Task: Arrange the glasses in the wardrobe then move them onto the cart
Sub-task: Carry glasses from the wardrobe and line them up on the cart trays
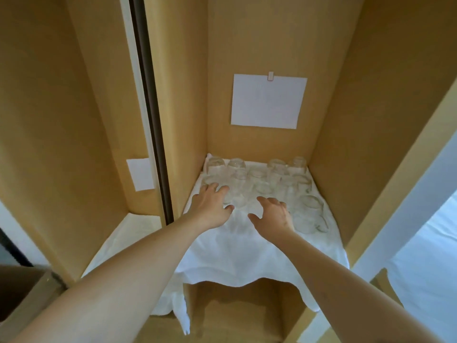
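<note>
Several clear glasses (pixel 259 179) stand upside down on a white cloth (pixel 242 251) that covers a wardrobe shelf. One glass (pixel 310 214) sits apart at the front right. My left hand (pixel 210 209) reaches in with spread fingers, its tips at the front-left glasses. My right hand (pixel 273 216) hovers with fingers loosely spread just in front of the middle glasses and left of the front-right glass. Neither hand holds anything. No cart is in view.
The wooden wardrobe walls (pixel 371 120) close in the shelf at both sides and the back. A white sheet of paper (pixel 268 101) is clipped to the back wall. A sliding door edge (pixel 150 107) stands at the left, with another cloth-covered shelf (pixel 128 233) beyond it.
</note>
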